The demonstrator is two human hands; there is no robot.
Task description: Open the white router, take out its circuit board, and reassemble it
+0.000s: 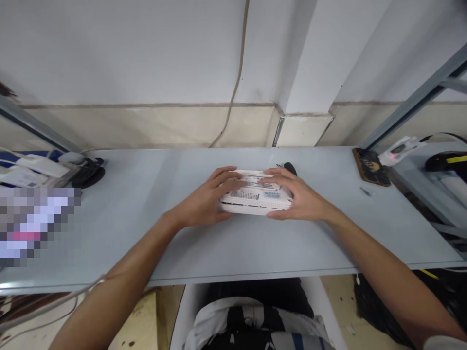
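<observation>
A white plastic router [251, 201] with rows of vent holes and a small blue-and-white label lies on the pale grey table top [146, 238]. My left hand [207, 197] grips its left side, fingers spread over the top. My right hand [297, 194] holds the right side, with fingers across the top face. Between them, the casing shows its perforated face and a long front edge. Part of the top is hidden under my fingers.
A black computer mouse [290, 168] sits just behind the router. To the right lie a brown mat [370, 166], a small dark part [366, 191] and a black-and-yellow scanner [447, 160]. White boxes [32, 170] are stacked at left, beside a pixelated patch [36, 226]. A wall stands behind.
</observation>
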